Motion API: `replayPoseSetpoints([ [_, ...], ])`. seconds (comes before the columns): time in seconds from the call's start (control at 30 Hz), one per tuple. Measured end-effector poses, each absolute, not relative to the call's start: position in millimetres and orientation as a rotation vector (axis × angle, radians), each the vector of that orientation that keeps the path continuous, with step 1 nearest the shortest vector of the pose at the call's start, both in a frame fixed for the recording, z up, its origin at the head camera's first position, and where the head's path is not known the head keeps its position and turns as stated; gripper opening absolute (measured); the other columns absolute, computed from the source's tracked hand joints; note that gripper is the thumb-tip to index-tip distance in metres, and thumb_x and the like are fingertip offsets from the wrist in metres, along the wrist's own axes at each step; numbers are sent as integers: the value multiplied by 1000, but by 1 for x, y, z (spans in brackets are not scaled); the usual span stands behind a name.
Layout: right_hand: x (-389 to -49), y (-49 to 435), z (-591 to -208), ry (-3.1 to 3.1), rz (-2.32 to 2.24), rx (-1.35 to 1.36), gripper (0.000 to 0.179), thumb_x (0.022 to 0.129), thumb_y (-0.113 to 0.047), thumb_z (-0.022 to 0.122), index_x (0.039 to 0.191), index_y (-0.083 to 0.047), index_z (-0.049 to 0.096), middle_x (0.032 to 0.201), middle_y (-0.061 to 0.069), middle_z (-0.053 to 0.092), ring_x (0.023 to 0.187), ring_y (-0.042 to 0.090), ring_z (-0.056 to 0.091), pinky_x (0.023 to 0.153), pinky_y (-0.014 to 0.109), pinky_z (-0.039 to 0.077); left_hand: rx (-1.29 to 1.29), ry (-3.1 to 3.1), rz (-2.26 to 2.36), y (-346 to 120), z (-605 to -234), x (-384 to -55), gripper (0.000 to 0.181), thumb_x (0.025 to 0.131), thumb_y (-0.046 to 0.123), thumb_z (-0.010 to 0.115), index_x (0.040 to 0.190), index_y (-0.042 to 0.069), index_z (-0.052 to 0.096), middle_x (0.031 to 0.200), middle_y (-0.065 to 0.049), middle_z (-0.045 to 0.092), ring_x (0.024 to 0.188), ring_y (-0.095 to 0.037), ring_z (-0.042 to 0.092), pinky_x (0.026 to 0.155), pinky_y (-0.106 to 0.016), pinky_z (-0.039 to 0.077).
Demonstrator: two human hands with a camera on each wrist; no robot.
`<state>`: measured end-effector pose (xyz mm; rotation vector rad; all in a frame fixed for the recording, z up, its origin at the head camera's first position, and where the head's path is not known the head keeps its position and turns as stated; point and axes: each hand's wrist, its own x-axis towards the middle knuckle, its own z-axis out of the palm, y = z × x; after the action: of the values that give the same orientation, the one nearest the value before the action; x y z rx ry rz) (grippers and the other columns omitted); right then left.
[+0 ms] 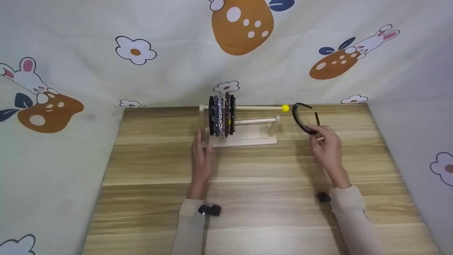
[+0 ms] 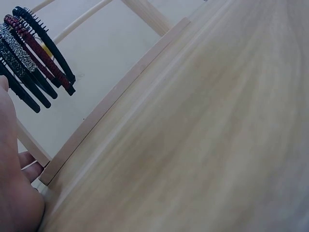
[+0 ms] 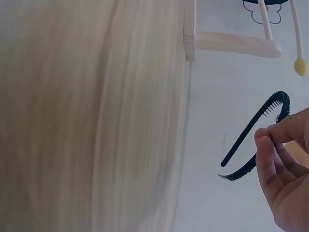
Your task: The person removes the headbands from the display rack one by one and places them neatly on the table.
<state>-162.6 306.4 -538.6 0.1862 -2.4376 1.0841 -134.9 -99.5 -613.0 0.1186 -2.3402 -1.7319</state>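
Note:
My right hand (image 1: 327, 147) pinches a black toothed headband (image 1: 298, 118) between thumb and fingers, lifted at the right of a wooden headband rack (image 1: 244, 140). The headband's two ends point away from the rack in the head view. Beside the rack's left end, my left hand (image 1: 201, 163) rests with straight fingers, and in the left wrist view its fingers (image 2: 31, 169) lie at the foot of the upright. Several headbands (image 1: 222, 115), black, silvery glitter and dark red, hang together at the left part of the rack's rods.
A yellow ball (image 1: 285, 108) caps the free right end of the upper rod. The shorter lower rod (image 1: 256, 121) ends at a wooden post (image 1: 273, 127). The wood-grain table (image 1: 247, 198) meets a patterned cloth backdrop (image 1: 177, 81) behind the rack.

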Motion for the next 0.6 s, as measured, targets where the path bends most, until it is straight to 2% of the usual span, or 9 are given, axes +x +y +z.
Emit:
replayPoseSetpoints([
  [0.27,-164,309,-543,-2472,1093,165,24,90,6,89,113,3,83,107,17,76,80,7,65,69,2,51,137,-2340,-1743,-98,-610,-134,68,116,31,50,178,18,23,179,-20,27,143,-46,53,116,-78,42],
  [0.43,-163,310,-544,-2480,1105,131,19,90,0,92,107,2,83,106,17,76,81,10,65,70,2,50,137,-2335,-1742,-99,-611,-134,68,116,29,51,178,21,23,177,-20,30,139,-44,55,114,-75,45],
  [0.6,-164,312,-544,-2494,1145,132,21,88,0,93,105,4,83,124,21,70,82,20,69,70,3,51,108,-2323,-1733,-99,-612,-135,68,116,27,50,178,19,23,176,-22,31,135,-42,58,111,-72,48],
])
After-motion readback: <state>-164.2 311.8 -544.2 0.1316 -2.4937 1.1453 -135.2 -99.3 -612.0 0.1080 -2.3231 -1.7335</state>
